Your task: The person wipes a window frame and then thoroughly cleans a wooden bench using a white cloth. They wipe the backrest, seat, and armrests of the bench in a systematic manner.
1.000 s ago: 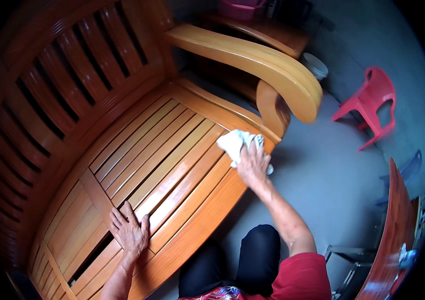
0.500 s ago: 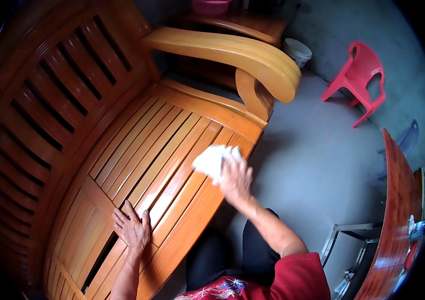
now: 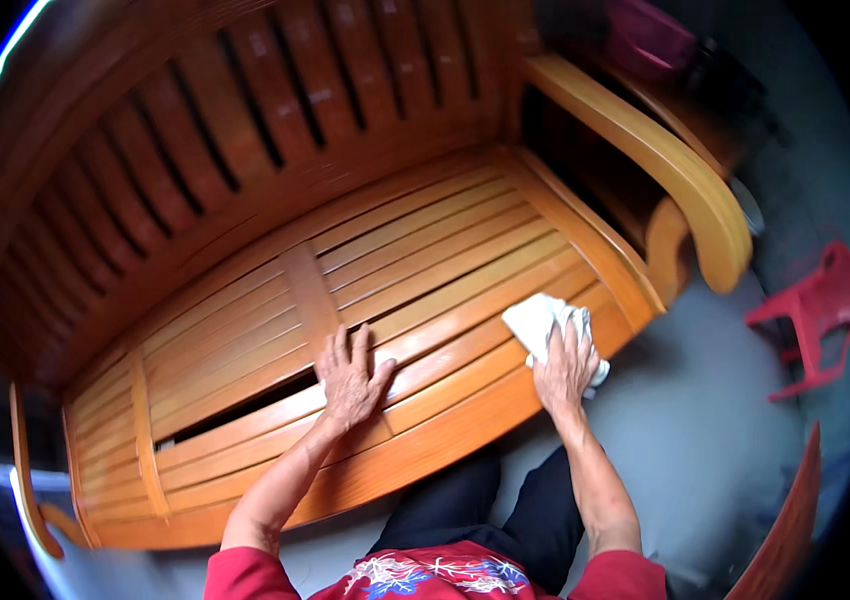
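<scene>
A white cloth (image 3: 535,322) lies bunched on the front slats of a varnished wooden bench (image 3: 425,410), toward its right end. My right hand (image 3: 567,370) rests over the cloth and presses it to the wood near the front edge; part of the cloth hangs out beside the fingers. Flat on the seat, my left hand (image 3: 350,382) has its fingers spread, close to a crosspiece (image 3: 307,290) and the right end of a wide dark gap between slats. Nothing is in that hand.
A curved wooden armrest (image 3: 675,150) rises at the bench's right end, and the slatted backrest (image 3: 245,110) stands along the far side. On the floor to the right is a red plastic chair (image 3: 815,310). A reddish wooden edge (image 3: 785,520) juts in at lower right.
The view has swung left, so more of the bench shows and the chair sits farther right. My right hand still holds the cloth on the front slats; my left hand stays by the crosspiece.
</scene>
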